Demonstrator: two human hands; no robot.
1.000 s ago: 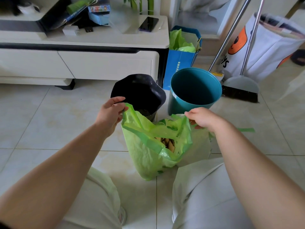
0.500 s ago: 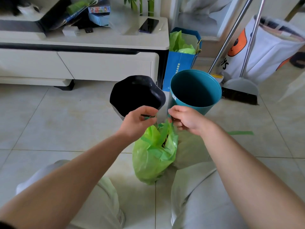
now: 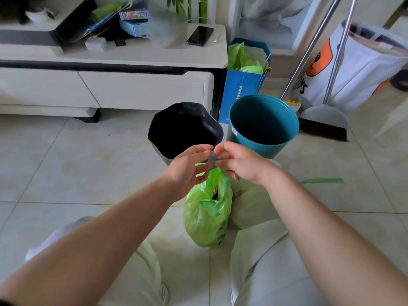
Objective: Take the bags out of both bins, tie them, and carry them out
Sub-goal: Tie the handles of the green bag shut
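Note:
A green rubbish bag (image 3: 205,215) stands on the tiled floor between my knees, with scraps showing through its narrow mouth. My left hand (image 3: 187,168) and my right hand (image 3: 238,164) meet just above it, each pinching a handle strip of the bag, and the strips are twisted together between my fingertips. Behind my hands stands a white bin lined with a black bag (image 3: 183,127). To its right is a teal bin (image 3: 262,122) with no liner in it.
A white low cabinet (image 3: 143,89) with a phone (image 3: 199,36) on top runs along the back. A blue paper bag (image 3: 240,85) with green plastic stands beside it. A broom and dustpan (image 3: 322,118) lean at the right, in front of a white printed bag (image 3: 357,69).
My hands have drawn the bag's two handles from wide apart to together above it, and its mouth has closed up narrow. The fingers now touch at the twisted strips.

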